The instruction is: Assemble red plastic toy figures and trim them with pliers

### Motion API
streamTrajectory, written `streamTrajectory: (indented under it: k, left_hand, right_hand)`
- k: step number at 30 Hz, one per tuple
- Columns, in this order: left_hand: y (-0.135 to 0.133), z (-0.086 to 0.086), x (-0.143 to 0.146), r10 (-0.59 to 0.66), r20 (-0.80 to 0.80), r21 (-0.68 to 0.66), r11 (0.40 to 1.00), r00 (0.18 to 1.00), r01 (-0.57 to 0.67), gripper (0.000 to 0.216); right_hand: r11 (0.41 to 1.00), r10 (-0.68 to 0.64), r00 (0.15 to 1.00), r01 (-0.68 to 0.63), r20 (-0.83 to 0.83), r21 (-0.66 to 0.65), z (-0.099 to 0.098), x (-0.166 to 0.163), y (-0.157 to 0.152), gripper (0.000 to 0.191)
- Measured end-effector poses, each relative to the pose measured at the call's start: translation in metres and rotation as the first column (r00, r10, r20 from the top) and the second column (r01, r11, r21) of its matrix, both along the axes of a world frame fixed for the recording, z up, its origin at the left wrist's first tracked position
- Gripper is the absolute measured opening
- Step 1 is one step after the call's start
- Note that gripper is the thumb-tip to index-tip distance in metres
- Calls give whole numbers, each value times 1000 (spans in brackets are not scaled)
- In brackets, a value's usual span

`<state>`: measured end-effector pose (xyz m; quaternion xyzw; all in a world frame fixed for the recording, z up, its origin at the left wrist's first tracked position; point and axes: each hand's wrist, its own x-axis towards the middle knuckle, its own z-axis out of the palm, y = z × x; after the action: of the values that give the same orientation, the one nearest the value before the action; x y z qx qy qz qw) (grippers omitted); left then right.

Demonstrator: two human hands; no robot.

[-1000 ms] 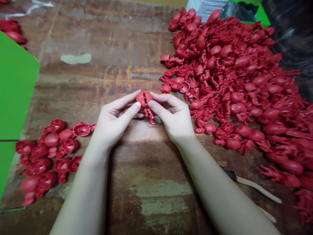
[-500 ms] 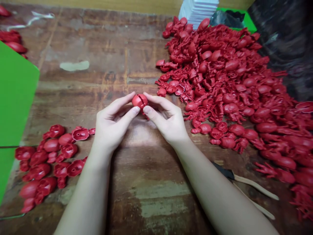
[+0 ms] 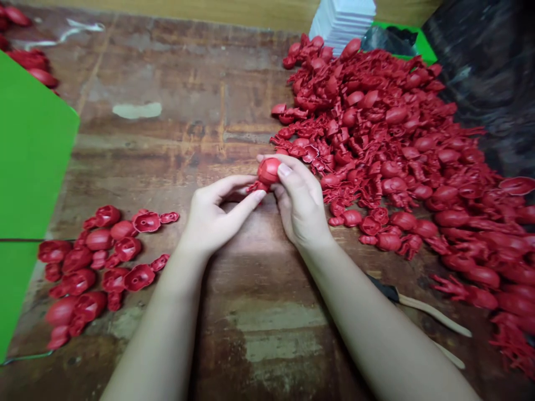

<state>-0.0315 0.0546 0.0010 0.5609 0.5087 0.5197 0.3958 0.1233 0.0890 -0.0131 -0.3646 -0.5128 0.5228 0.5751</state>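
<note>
My right hand point(image 3: 301, 201) is closed round a rounded red plastic shell point(image 3: 268, 170), thumb on top of it. My left hand point(image 3: 215, 214) pinches a small red piece point(image 3: 256, 188) that sticks out under the shell, thumb and forefinger together. Both hands meet over the worn wooden table point(image 3: 179, 122), just left of a large heap of red plastic parts point(image 3: 401, 156). A smaller group of red shells point(image 3: 96, 262) lies by my left forearm.
A green board point(image 3: 29, 161) stands along the left edge, with a few red parts point(image 3: 33, 61) behind it. A white stack point(image 3: 343, 16) and a dark bag point(image 3: 480, 72) sit at the back right. A wooden-handled tool point(image 3: 422, 312) lies under my right forearm.
The shell went from being pressed between both thumbs to sitting in my right hand, which moved right toward the heap. My left hand now pinches the small piece below it.
</note>
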Motion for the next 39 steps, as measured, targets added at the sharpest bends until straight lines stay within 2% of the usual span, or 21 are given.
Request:
streamTrajectory:
  k: [4, 8, 13, 18, 23, 27, 30, 32, 35, 39]
  left_hand:
    - [-2, 4, 0, 6, -214, 141, 990, 977, 25, 14]
    - [-2, 6, 7, -33, -373, 265, 954, 927, 141, 9]
    - [-6, 4, 22, -55, -370, 309, 934, 927, 179, 6]
    - [-11, 4, 30, -70, -343, 250, 955, 937, 162, 8]
    - [-15, 7, 33, -123, -256, 159, 973, 959, 167, 11]
    - [-12, 8, 29, -249, 24, -42, 967, 968, 250, 11]
    - [-9, 6, 24, -182, 164, -58, 979, 970, 193, 17]
    - [-7, 4, 21, -115, 190, -23, 992, 975, 121, 24]
    - [-5, 2, 19, -67, 213, -2, 998, 975, 69, 37]
    - [-2, 3, 13, 22, 323, -45, 999, 946, -8, 55]
  right_hand:
    - [973, -196, 975, 181, 101, 141, -1, 4, -2, 34]
    - [937, -329, 925, 294, 191, 190, 6, 8, -4, 56]
    - [928, -364, 861, 299, 357, 224, 14, 10, -6, 78]
    - [927, -369, 816, 291, 445, 235, 12, 14, -3, 82]
    - [944, -328, 842, 273, 429, 184, 7, 16, 0, 78]
    - [945, -319, 862, 257, 393, 205, 6, 12, 0, 81]
    - [935, -343, 885, 291, 314, 203, 8, 8, 1, 73]
    - [954, -283, 912, 235, 296, 188, 10, 6, 0, 67]
    - [974, -192, 918, 134, 347, 184, 12, 4, -2, 65]
    - [970, -227, 862, 158, 453, 186, 14, 2, -6, 65]
